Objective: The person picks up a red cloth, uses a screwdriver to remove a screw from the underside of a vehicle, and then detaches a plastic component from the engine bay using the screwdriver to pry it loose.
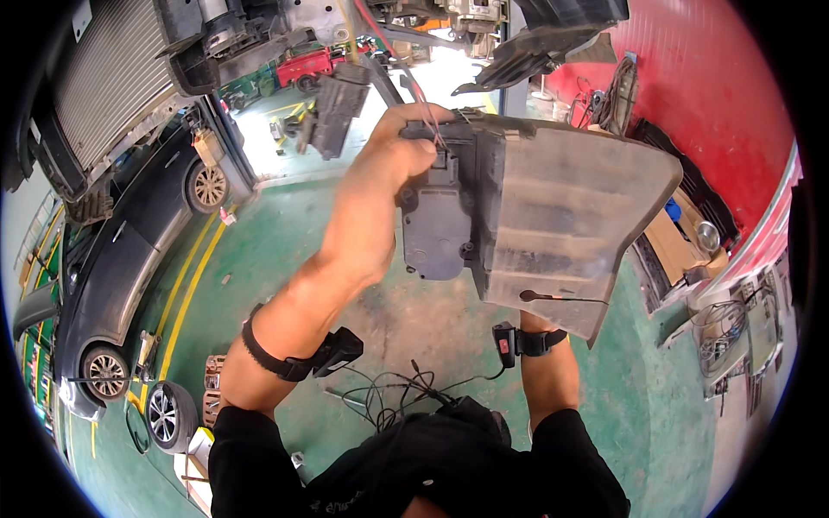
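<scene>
Up in front of me is a large dark plastic duct panel (570, 198), with a grey-black actuator box (436, 235) fixed along its left side. My left hand (408, 148) is closed at the top of that box, its thumb pressed beside a small wire connector (445, 162). Thin red wires (416, 86) run up from there toward the vehicle front. The right forearm (551, 380) reaches up behind the panel, which hides my right hand and its fingers. A slim dark rod or strap (561, 298) lies across the panel's lower part.
The raised vehicle's underside (250, 43) hangs overhead, with a black module (338, 108) dangling at left. A dark car (129, 233) and a loose wheel (168, 416) stand left. Black cables (389, 393) hang near my body. Parts and a cardboard box (669, 242) lie by the red wall.
</scene>
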Tool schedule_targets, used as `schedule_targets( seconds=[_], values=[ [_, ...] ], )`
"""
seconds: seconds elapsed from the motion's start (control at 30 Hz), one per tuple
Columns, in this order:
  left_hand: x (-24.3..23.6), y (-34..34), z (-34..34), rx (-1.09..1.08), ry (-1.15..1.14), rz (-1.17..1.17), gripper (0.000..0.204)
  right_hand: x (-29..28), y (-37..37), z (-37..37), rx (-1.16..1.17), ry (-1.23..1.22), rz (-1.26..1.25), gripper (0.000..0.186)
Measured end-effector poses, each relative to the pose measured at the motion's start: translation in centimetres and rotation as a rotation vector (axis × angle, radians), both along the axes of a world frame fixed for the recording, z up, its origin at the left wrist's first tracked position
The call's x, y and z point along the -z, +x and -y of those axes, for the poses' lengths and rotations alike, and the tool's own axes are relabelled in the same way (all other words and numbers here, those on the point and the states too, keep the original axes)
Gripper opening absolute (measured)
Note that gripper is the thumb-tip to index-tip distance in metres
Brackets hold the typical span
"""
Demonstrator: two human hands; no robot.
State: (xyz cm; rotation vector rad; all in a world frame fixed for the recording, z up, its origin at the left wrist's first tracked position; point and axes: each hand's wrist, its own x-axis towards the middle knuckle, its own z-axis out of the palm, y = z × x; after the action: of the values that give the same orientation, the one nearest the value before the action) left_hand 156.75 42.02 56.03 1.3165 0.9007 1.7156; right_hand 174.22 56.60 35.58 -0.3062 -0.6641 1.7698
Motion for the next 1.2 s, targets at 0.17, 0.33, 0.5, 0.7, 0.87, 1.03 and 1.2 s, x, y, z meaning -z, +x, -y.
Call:
schedule_targets(
  seconds=[0.17, 0.33, 0.5, 0.7, 0.87, 1.03, 1.2],
  values=[
    [0.6, -0.9, -0.4, -0.074, -0.073, -0.154, 0.042, 0.1, -0.4, 0.2, 0.013, -0.004, 0.010, 0.037],
    [1.6, -1.1, -1.4, -0.136, 0.005, -0.122, 0.039, 0.4, -0.6, 0.3, 0.017, -0.003, 0.011, 0.037],
    [1.0, -1.1, -1.9, -0.120, 0.009, 0.070, 0.022, -0.4, -1.1, -0.9, 0.024, 0.022, 0.023, 0.037],
    [-1.0, -3.3, -4.4, -0.017, -0.044, 0.131, 0.028, -1.2, -1.4, -1.5, 0.005, -0.012, 0.067, 0.037],
    [0.1, -5.0, -5.9, -0.078, -0.098, 0.188, 0.021, -0.5, 2.9, 0.7, -0.085, 0.037, 0.181, 0.030],
    [0.9, -5.1, -6.0, -0.029, -0.217, 0.236, 0.025, -6.5, 10.3, 5.4, 0.510, 0.091, 0.449, 0.036],
    [0.7, -4.8, -6.0, -0.029, -0.184, 0.183, 0.026, -15.2, 11.2, 13.5, 0.608, 0.700, 0.632, 0.034]
  ],
)
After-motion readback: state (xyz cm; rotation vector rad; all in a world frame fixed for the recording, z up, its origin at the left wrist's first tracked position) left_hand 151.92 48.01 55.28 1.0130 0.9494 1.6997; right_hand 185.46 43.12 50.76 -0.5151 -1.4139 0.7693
